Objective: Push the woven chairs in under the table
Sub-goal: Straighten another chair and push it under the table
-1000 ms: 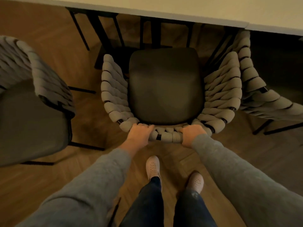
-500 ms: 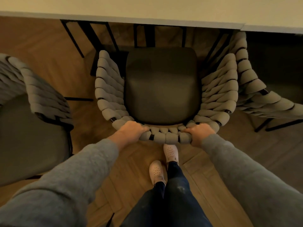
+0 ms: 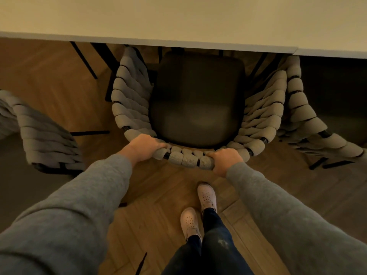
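Both arms stretch forward, left grip (image 3: 144, 147) and right grip (image 3: 225, 160) each curled tight round the near back rim of the woven chair (image 3: 196, 108). Its dark seat's far edge lies under the pale counter (image 3: 178, 20).

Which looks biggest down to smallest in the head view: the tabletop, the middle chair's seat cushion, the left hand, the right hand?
1. tabletop
2. seat cushion
3. left hand and right hand, about alike

Three woven chairs (image 3: 196, 108), two hands (image 3: 143, 147), two shoes (image 3: 206, 195)
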Available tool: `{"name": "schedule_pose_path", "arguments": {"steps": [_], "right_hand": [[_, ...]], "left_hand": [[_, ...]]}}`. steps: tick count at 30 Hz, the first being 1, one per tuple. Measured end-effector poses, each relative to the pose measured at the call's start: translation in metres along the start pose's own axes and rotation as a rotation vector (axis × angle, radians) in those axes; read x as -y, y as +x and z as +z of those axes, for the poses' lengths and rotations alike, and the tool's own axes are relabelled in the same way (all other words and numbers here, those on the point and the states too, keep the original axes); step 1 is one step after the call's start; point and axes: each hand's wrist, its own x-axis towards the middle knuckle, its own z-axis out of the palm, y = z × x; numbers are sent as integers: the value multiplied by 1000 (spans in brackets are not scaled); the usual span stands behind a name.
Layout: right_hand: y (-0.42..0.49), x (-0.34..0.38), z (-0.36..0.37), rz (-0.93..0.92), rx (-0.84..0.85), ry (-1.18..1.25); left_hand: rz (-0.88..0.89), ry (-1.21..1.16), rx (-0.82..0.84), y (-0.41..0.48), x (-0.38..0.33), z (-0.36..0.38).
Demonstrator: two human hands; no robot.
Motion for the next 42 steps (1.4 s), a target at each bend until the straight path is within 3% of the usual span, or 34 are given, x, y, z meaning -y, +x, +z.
{"name": "schedule_pose_path", "arguments": {"steps": [11, 27, 31, 34, 37, 42], "right_hand": [[36, -30, -49, 12, 19, -41], [50, -60, -51, -53, 41, -163], [56, -58, -53, -13, 176, -190], [59, -41, -58, 3, 395, -58], [71, 5, -80, -84, 443, 91], [85, 131, -107, -348, 105, 197]], "left_hand": [[-75, -85, -51, 52, 26, -6], [-151, -135, -53, 69, 9, -6], [-148, -231, -90, 62, 7, -1], [-189, -382, -240, 32, 0, 12], [-318, -537, -478, -13, 0, 37], [-792, -662, -522, -92, 13, 85]]}}
